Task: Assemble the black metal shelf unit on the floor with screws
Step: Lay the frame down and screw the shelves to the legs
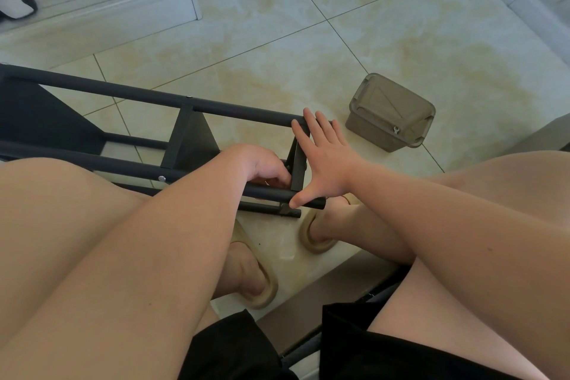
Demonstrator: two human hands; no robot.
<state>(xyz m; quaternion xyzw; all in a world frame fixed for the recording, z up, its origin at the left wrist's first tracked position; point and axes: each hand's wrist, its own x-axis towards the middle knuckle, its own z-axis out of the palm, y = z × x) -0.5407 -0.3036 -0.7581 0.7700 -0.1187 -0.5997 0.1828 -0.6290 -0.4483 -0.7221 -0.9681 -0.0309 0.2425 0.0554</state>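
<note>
From the head camera, the black metal shelf unit point(123, 91) lies on its side on the tiled floor point(277, 40), cut off at the left edge. The right hand point(324, 160) presses on its end frame, fingers point(310, 123) spread wide. The left hand point(265, 166) reaches inside the frame. Its fingers are curled and mostly hidden, so whether they hold anything cannot be told.

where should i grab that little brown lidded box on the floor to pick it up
Take the lidded plastic box from above, grip spanning its narrower width, fingers under the lid's overhanging rim. It stands upright on the tiled floor, lid up, and the walls seem to narrow below the rim, so that lip gives a catch. The right hand lies nearest.
</note>
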